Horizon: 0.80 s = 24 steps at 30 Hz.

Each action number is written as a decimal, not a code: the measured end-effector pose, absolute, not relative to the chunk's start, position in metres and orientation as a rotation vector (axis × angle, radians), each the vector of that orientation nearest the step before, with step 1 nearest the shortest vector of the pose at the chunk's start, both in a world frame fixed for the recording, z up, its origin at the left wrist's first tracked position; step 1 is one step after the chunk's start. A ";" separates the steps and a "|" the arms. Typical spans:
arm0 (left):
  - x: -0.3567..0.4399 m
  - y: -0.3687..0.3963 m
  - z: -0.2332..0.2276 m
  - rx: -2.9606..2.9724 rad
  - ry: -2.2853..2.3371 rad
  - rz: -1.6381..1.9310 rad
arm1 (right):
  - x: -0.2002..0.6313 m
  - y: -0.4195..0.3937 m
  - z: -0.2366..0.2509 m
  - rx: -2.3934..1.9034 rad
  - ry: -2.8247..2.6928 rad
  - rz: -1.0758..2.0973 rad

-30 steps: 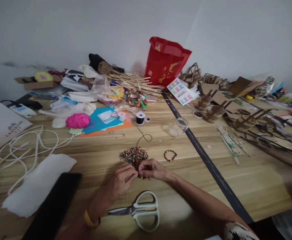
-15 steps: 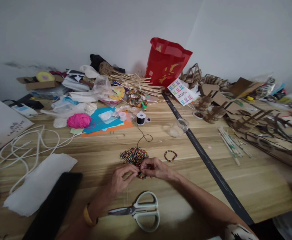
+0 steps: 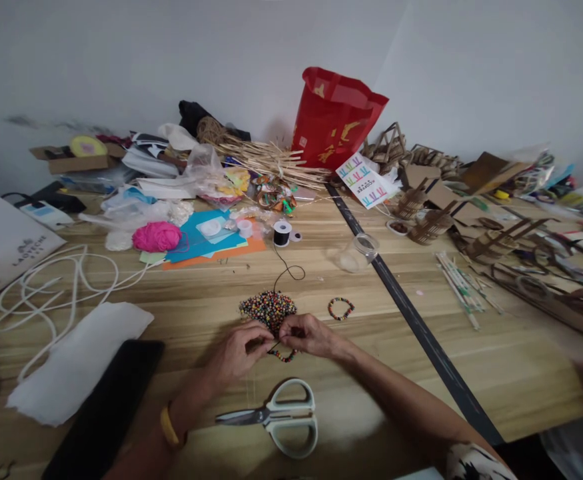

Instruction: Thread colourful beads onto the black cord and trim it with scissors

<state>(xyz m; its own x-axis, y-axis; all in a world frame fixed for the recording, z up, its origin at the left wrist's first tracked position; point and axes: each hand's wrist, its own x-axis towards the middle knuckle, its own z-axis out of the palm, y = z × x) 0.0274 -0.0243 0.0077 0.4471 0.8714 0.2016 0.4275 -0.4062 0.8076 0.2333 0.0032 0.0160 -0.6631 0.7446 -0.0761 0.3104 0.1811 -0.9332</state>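
Wood-grain tabletop [image 3: 471, 347] runs out to a pale wall, heaped with craft clutter along the back. Close in, the left hand [image 3: 236, 350] and right hand [image 3: 308, 335] meet fingertip to fingertip, both pinching a short strand of beads [image 3: 284, 357] on thin black cord, which sags just below them at the near edge of a loose bead pile [image 3: 268, 308].

Doing this well looks to mean keeping the cord taut between the two pinches and low over the wood (a dropped bead would roll far), with the free end gripped so nothing slides off.

Counted: one bead pile, one finished bead bracelet [image 3: 340, 309] just right of it, one spool of black cord [image 3: 282, 233] beyond, one clear jar [image 3: 357, 253] lying on its side, one pair of scissors [image 3: 277, 417] near the wrists, one pink yarn ball [image 3: 156, 236], one red bag [image 3: 336, 120].
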 end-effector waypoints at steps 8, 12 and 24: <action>0.025 -0.024 0.003 2.245 1.055 0.616 | 0.232 -0.001 0.014 -0.957 -2.055 1.411; 0.025 -0.026 0.000 2.346 1.060 0.603 | 0.230 -0.002 0.016 -0.967 -2.068 1.402; 0.029 -0.032 -0.001 2.603 1.098 0.537 | 0.231 -0.001 0.017 -0.971 -2.104 1.398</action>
